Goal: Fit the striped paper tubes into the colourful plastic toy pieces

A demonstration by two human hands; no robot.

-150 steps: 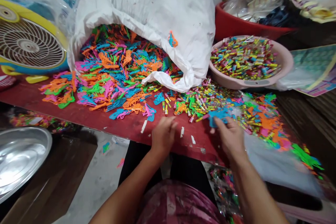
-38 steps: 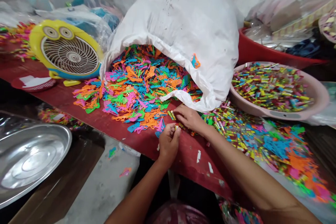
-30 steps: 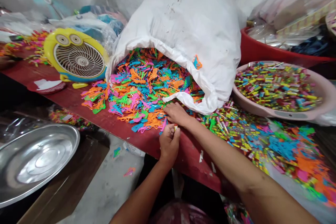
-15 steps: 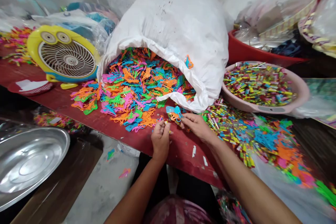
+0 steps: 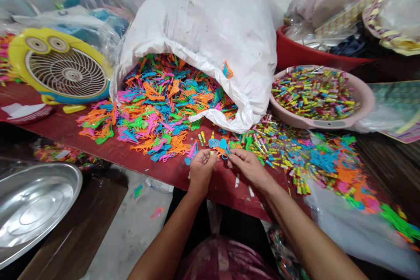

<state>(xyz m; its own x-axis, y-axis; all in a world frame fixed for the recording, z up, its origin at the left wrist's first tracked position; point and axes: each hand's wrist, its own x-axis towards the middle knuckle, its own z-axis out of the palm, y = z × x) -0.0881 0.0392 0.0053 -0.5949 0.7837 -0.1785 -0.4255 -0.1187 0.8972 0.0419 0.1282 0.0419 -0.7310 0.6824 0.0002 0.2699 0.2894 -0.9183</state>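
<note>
The left hand (image 5: 201, 171) and right hand (image 5: 248, 168) are together over the red bench (image 5: 65, 130), fingertips almost meeting, though I can't tell whether either is gripping anything. Right at those fingertips sits a blue mesh plastic piece (image 5: 215, 143) tangled with an orange one (image 5: 223, 152). Just beyond, a heap of bright plastic shapes (image 5: 164, 105) spills from a white sack (image 5: 203, 22). To the right, small wrapped tubes (image 5: 278, 127) lie scattered below a pink basin (image 5: 328, 123) filled with more of them.
</note>
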